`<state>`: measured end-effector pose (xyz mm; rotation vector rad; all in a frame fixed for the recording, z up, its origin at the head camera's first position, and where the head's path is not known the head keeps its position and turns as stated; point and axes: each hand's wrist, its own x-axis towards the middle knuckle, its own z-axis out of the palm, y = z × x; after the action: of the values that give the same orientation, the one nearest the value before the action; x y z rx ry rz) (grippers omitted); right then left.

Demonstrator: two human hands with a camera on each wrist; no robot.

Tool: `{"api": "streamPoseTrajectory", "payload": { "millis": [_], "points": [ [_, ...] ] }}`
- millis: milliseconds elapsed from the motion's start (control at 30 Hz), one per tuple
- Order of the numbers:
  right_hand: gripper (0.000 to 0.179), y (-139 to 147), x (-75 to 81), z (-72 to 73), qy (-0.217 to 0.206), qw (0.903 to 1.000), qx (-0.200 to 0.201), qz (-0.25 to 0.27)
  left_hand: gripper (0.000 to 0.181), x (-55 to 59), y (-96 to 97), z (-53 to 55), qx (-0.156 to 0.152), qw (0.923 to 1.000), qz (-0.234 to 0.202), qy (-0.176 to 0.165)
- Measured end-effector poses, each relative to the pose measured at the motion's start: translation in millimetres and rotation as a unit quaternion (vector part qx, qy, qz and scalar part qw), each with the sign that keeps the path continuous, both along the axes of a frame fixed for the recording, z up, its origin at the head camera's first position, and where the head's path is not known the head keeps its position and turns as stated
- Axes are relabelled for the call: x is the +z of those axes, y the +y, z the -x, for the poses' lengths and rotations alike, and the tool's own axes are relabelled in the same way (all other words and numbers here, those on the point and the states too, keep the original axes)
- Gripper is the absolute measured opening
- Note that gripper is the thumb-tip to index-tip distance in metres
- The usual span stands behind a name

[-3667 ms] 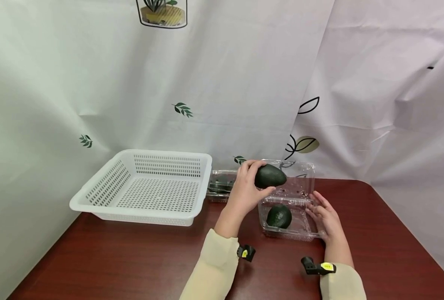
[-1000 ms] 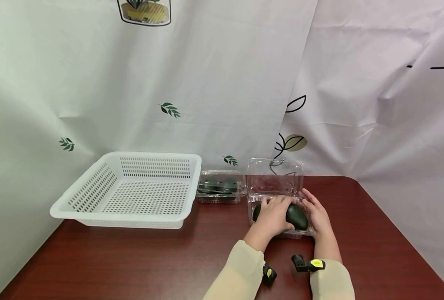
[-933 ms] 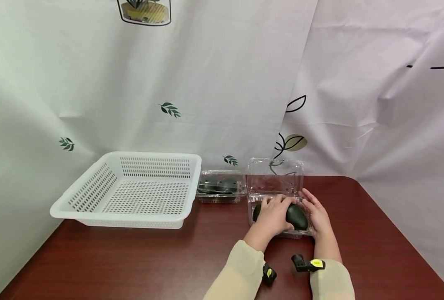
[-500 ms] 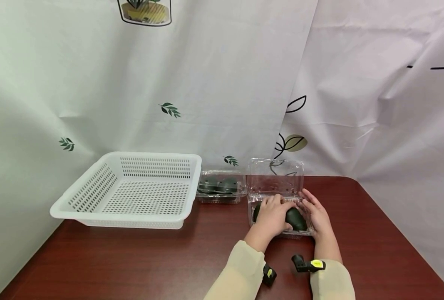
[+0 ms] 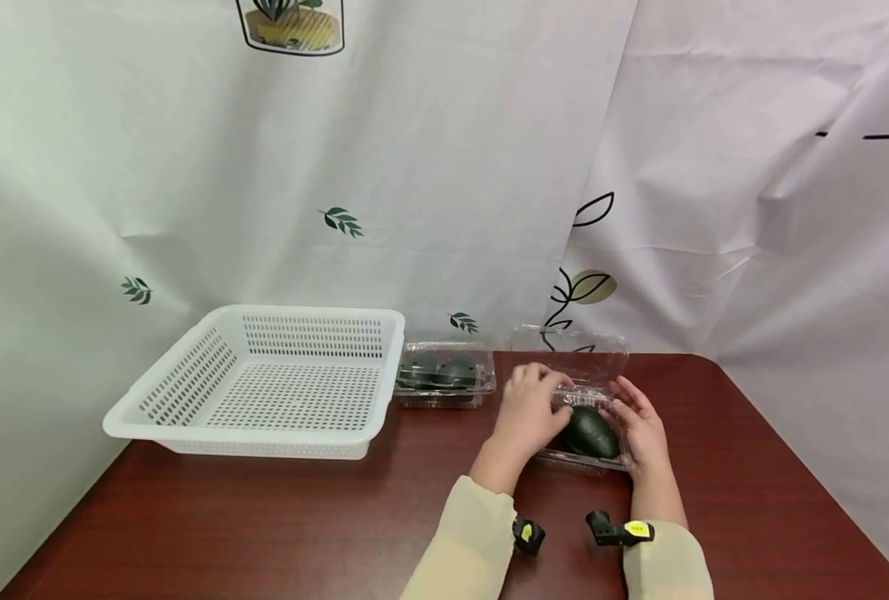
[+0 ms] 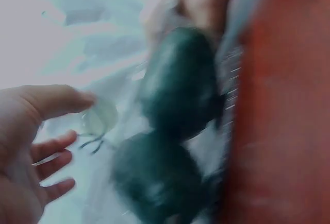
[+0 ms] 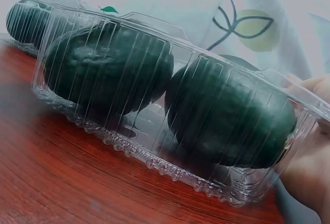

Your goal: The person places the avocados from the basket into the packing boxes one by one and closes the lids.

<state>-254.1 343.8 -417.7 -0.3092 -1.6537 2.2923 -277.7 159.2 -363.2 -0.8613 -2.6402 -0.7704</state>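
A clear plastic clamshell box [image 7: 170, 162] stands on the table with its lid [image 5: 590, 360] raised at the back. Two dark green avocados lie side by side in it: the right avocado [image 5: 591, 432] shows well, while the left avocado [image 7: 108, 69] is mostly hidden by my left hand in the head view. My left hand [image 5: 528, 412] hovers at the box's left side, fingers spread and apart from the avocados in the left wrist view. With my right hand [image 5: 645, 432] I hold the right end of the box at its rim.
Left of this box stands a second clear clamshell box [image 5: 451, 390] with dark green avocados under its lid. A white perforated plastic basket [image 5: 264, 429] sits further left. Behind the red-brown table [image 5: 279, 517] hangs a white printed sheet [image 5: 444, 167].
My left hand carried an avocado over the box, set it in beside the other, then let go and drew back up and left. The lid has tilted slightly rightward. My right hand stays at the box.
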Motion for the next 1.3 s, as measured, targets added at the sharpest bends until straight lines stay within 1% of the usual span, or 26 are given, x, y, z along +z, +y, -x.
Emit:
{"api": "streamPoseTrajectory", "payload": {
  "millis": [33, 100, 167, 200, 267, 333, 433, 500, 567, 633, 800, 1033, 1167, 1300],
  "points": [
    [0.046, 0, 0.3, 0.0, 0.001, 1.0000, -0.002, 0.004, 0.028, 3.5, -4.6, 2.2, 0.009, 0.9994, -0.032, 0.011],
    [0.042, 0, 0.1, 0.1, 0.008, 0.9999, -0.004, 0.011, 0.027, 7.9, -14.0, 7.7, 0.028, 0.9954, -0.087, 0.029],
    [0.038, 1, -1.1, -0.3, 0.026, 0.9995, -0.002, 0.016, 0.033, 10.5, -23.5, 13.3, 0.046, 0.9903, -0.128, 0.029],
    [0.035, 1, -1.9, -0.5, 0.034, 0.9992, -0.002, 0.021, 0.038, 10.7, -27.9, 15.8, 0.055, 0.9886, -0.139, 0.021],
    [0.032, 1, -3.7, -1.1, 0.045, 0.9987, 0.000, 0.024, 0.052, 10.0, -36.5, 19.6, 0.063, 0.9862, -0.153, -0.006],
    [0.031, 0, -4.3, -1.7, 0.046, 0.9987, -0.002, 0.022, 0.067, 8.2, -43.5, 22.6, 0.058, 0.9846, -0.160, -0.037],
    [0.030, -1, -4.1, -2.3, 0.028, 0.9994, -0.009, 0.019, 0.085, 5.8, -50.5, 25.0, 0.037, 0.9821, -0.163, -0.088],
    [0.030, -2, -3.3, -2.0, 0.015, 0.9995, -0.016, 0.021, 0.093, 5.0, -53.0, 26.0, 0.020, 0.9802, -0.162, -0.112],
    [0.031, -2, -2.6, -1.6, 0.008, 0.9995, -0.018, 0.024, 0.097, 5.0, -54.9, 26.4, 0.008, 0.9785, -0.159, -0.131],
    [0.032, -2, -2.1, -0.7, 0.007, 0.9995, -0.016, 0.028, 0.099, 5.1, -56.7, 27.0, -0.001, 0.9780, -0.155, -0.140],
    [0.031, -3, -2.0, 0.5, 0.010, 0.9995, -0.013, 0.027, 0.097, 4.7, -60.4, 29.2, -0.014, 0.9783, -0.148, -0.145],
    [0.034, -3, -3.1, 1.1, 0.008, 0.9997, -0.010, 0.019, 0.095, 2.0, -62.5, 31.1, -0.028, 0.9763, -0.146, -0.158],
    [0.036, -3, -3.1, 2.1, 0.004, 0.9999, -0.008, 0.008, 0.092, 2.0, -63.9, 31.5, -0.038, 0.9765, -0.137, -0.162],
    [0.037, -3, -3.3, 2.1, 0.003, 0.9999, -0.009, 0.013, 0.087, 2.8, -65.5, 31.8, -0.049, 0.9777, -0.125, -0.161]
  ]
}}
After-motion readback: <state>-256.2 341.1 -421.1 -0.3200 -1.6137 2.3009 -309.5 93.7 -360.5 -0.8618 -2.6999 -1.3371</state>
